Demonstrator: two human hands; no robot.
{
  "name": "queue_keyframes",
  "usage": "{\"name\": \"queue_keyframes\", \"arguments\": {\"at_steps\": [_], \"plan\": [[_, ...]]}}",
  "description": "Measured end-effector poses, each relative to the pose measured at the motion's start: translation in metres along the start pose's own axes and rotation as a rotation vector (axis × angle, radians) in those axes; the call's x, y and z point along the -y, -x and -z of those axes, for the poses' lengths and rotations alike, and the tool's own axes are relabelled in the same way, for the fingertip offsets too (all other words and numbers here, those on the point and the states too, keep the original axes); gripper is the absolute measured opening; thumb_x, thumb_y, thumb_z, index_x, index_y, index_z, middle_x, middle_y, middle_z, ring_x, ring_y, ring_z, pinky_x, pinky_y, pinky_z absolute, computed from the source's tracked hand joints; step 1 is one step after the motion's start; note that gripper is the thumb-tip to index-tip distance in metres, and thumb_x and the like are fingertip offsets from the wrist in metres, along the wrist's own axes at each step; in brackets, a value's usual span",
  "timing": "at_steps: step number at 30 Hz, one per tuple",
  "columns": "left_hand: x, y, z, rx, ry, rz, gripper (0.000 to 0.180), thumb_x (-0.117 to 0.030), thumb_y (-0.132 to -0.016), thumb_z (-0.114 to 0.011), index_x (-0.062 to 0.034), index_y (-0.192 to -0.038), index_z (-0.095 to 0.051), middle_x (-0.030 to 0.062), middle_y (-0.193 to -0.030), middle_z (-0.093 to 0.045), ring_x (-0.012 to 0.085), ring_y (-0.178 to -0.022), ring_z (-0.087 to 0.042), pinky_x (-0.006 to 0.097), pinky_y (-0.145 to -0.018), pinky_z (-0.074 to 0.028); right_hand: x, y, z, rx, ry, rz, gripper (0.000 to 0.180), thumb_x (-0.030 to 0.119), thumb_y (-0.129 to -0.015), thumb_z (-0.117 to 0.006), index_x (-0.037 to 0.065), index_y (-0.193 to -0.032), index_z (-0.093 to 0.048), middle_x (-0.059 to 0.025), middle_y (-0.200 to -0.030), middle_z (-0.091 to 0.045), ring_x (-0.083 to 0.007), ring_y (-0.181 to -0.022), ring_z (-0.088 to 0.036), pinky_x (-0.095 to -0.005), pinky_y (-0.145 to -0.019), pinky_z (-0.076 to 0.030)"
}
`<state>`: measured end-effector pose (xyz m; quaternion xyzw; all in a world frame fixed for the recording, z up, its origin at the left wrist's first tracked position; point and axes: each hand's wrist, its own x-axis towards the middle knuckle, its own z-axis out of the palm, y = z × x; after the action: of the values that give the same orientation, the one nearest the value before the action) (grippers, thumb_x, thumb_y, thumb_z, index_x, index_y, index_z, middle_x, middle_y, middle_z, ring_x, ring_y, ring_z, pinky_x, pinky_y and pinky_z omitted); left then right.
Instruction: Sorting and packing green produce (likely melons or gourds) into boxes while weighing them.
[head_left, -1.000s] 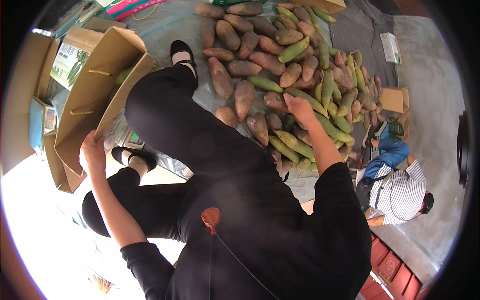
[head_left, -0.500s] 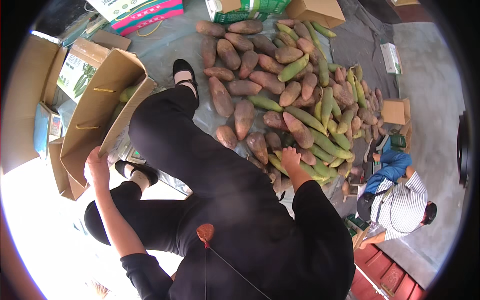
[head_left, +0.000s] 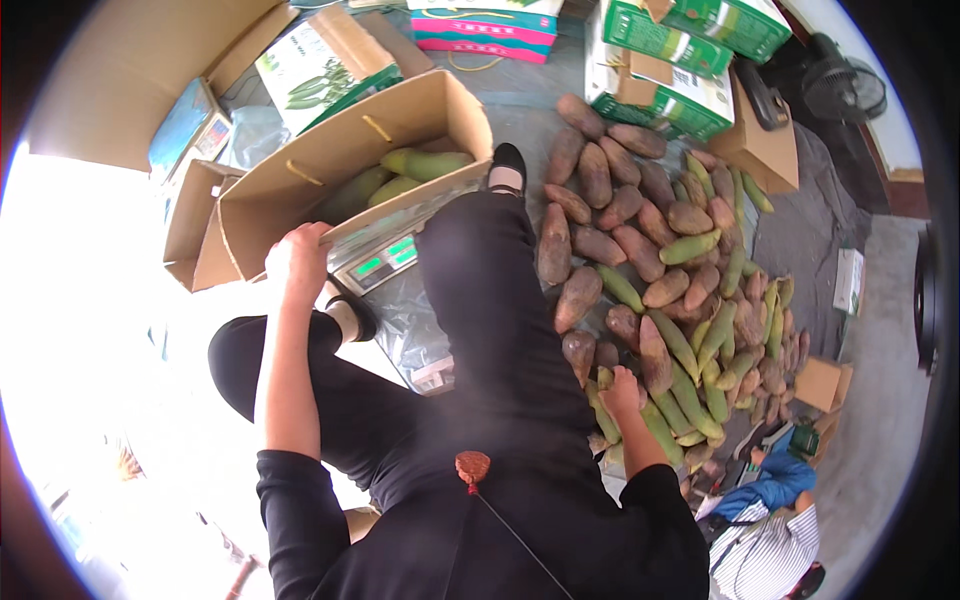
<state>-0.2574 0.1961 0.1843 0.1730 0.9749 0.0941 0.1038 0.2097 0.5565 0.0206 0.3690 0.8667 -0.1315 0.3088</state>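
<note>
My left hand (head_left: pixel 297 262) is closed on the near edge of an open cardboard box (head_left: pixel 262 215) with yellow cord handles. Several green radishes (head_left: pixel 425 164) lie inside it. Beneath the box's near side, a scale (head_left: pixel 375 262) shows its lit green display. To the right, my right hand (head_left: pixel 622 395) reaches down into a floor pile, its fingers closed round what looks like a green radish (head_left: pixel 604 378), mostly hidden by the hand. Around it lie more long green radishes (head_left: pixel 686 398) and thick brownish-red root vegetables (head_left: pixel 655 352).
Green and white cartons (head_left: pixel 670 95) stand at the back, near a black fan (head_left: pixel 843 88). A pink and teal box (head_left: pixel 485 35) sits at the far middle, a printed carton (head_left: pixel 315 75) behind my box. At the lower right, a person in a striped shirt (head_left: pixel 765 555) bends over.
My view has swung left, so the radishes inside the box and the scale's display now show more fully. My left hand stays on the box edge; my right hand remains at the pile.
</note>
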Motion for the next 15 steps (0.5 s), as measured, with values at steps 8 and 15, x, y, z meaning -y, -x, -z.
{"name": "queue_keyframes", "arguments": {"at_steps": [8, 15], "plan": [[-0.015, 0.001, 0.013, -0.026, -0.027, 0.0, 0.018, -0.009, -0.078, -0.059, -0.0122, -0.093, -0.067, 0.0075, -0.09, -0.065, 0.0265, -0.089, -0.062, 0.039, -0.078, -0.048, 0.014, -0.037, 0.064, -0.3, -0.705, 0.135, 0.044, -0.005, -0.07, -0.066, 0.004, -0.109, -0.049, -0.0066, -0.098, -0.056, -0.0175, -0.091, -0.055, -0.0305, -0.08, -0.046], [-0.012, 0.005, 0.011, -0.057, -0.07, -0.049, 0.019, -0.007, -0.077, -0.058, -0.0122, -0.092, -0.067, 0.0066, -0.088, -0.065, 0.0248, -0.088, -0.062, 0.039, -0.078, -0.048, 0.125, -0.025, 0.268, -0.666, -1.229, 0.556, 0.06, -0.001, -0.078, -0.065, -0.001, -0.131, -0.036, -0.0108, -0.12, -0.05, -0.0197, -0.11, -0.05, -0.033, -0.095, -0.04]]}}
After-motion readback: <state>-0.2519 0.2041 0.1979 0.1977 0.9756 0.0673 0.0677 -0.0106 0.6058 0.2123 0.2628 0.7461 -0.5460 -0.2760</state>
